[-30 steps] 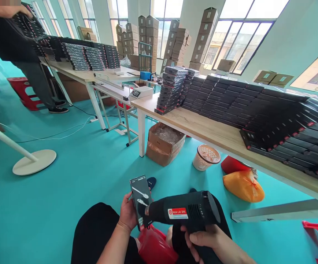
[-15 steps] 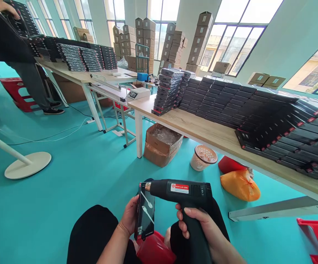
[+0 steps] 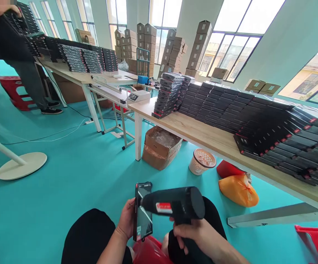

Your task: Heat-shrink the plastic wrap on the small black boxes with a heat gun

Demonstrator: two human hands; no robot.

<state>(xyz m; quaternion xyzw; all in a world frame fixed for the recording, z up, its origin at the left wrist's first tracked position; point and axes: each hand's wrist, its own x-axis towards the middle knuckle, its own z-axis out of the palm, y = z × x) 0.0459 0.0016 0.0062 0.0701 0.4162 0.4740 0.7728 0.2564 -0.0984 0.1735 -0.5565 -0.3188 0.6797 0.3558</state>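
My left hand (image 3: 126,219) grips a slim black box (image 3: 144,223) with a white cable pictured on its front, holding it upright by its left edge. Wrapped round the handle of a black heat gun (image 3: 177,203), my right hand (image 3: 188,233) keeps the tool just right of the box. The nozzle points left and overlaps the box's face in view; whether it touches I cannot tell. Below the box is a red plastic stool (image 3: 150,251) between my knees.
Stacked black boxes (image 3: 225,106) line the wooden table (image 3: 203,132) to my right. Beneath it are a carton (image 3: 159,150), a wastebasket (image 3: 200,163) and an orange bag (image 3: 238,190). A white stand base (image 3: 21,167) is at left. Another person (image 3: 24,69) stands far left.
The heat gun has swung downward and left across the box's face, its back end now turned more toward me. My left hand still holds the box, which has shifted slightly left.
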